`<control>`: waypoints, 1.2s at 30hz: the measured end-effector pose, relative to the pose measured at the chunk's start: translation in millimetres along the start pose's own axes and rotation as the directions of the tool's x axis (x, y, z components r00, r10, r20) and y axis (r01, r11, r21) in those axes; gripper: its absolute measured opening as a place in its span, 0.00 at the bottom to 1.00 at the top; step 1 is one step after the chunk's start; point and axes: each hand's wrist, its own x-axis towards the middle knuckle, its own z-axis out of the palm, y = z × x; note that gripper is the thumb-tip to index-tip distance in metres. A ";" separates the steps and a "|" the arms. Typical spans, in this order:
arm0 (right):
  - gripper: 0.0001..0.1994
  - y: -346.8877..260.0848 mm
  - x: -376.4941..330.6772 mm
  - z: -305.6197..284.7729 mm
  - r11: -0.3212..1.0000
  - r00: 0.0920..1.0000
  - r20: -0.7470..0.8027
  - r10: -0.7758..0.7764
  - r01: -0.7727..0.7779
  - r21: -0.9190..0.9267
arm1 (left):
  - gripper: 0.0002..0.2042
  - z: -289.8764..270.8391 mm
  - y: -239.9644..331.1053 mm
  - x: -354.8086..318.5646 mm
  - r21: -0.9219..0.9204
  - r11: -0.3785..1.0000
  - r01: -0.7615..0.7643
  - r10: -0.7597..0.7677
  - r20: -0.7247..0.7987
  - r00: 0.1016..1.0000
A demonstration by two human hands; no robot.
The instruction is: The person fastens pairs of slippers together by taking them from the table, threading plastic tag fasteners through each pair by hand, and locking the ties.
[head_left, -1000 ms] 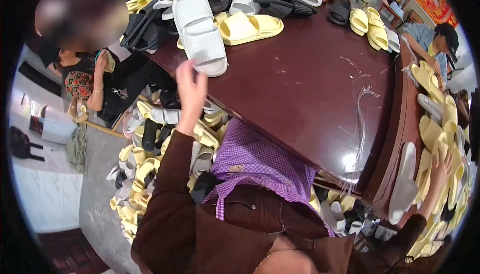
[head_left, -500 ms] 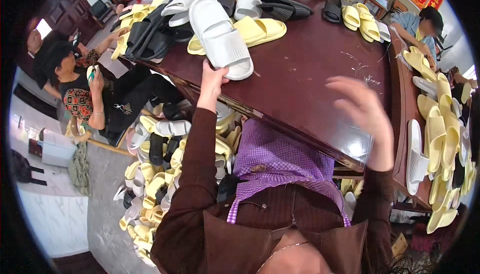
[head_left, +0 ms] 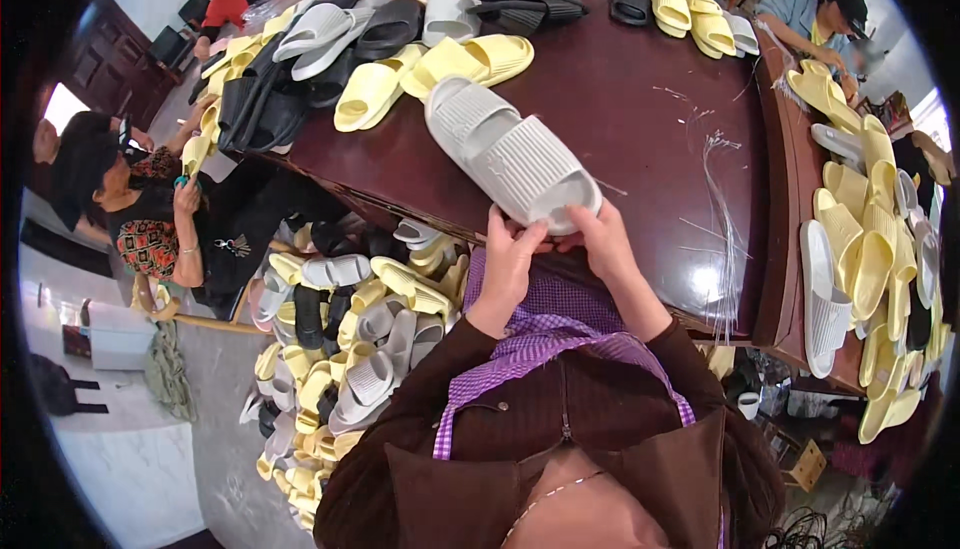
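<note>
A light grey slide slipper (head_left: 555, 154) with two ribbed bands is tilted above the near part of the dark red table (head_left: 640, 99). I cannot tell whether a second slipper is nested with it. My left hand (head_left: 512, 264) grips its near end from the left, thumb on top. At the same end, on the right, my right hand (head_left: 603, 241) has its fingers closed on the slipper's edge. The fingertips underneath are hidden. Just beyond it lie yellow slippers (head_left: 375, 89) on the tabletop.
White threads (head_left: 722, 239) lie on the table's right part. Black slippers (head_left: 265, 99) are piled at the left, and yellow slippers (head_left: 868, 239) line the right-hand surface. A large slipper heap (head_left: 330, 369) covers floor at lower left. Several people work around the table.
The grey slipper has come down, nearer to me and to the right, and turned. My right hand, raised and apart before, now holds it together with my left. The view has shifted a little.
</note>
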 end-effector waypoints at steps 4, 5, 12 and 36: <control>0.17 -6.1 -0.8 -32.7 0.985 0.997 -0.069 -0.034 0.045 0.166 | 0.24 -6.4 10.3 12.2 0.043 0.970 0.238 -0.242 0.204 0.949; 0.17 -11.0 -3.1 -40.8 0.981 0.998 -0.057 -0.032 0.042 0.187 | 0.24 -11.2 13.7 19.1 -0.015 0.976 0.216 -0.211 0.151 0.966; 0.18 -15.0 -38.8 -64.5 0.978 1.000 0.000 0.014 -0.014 0.209 | 0.25 -30.2 55.7 77.5 -0.304 0.950 0.078 -0.077 0.014 0.997; 0.19 -90.9 -72.9 -149.6 0.945 0.928 -0.286 -0.241 0.158 -0.285 | 0.23 -107.4 141.1 153.2 0.090 0.986 -0.137 0.159 -0.323 0.933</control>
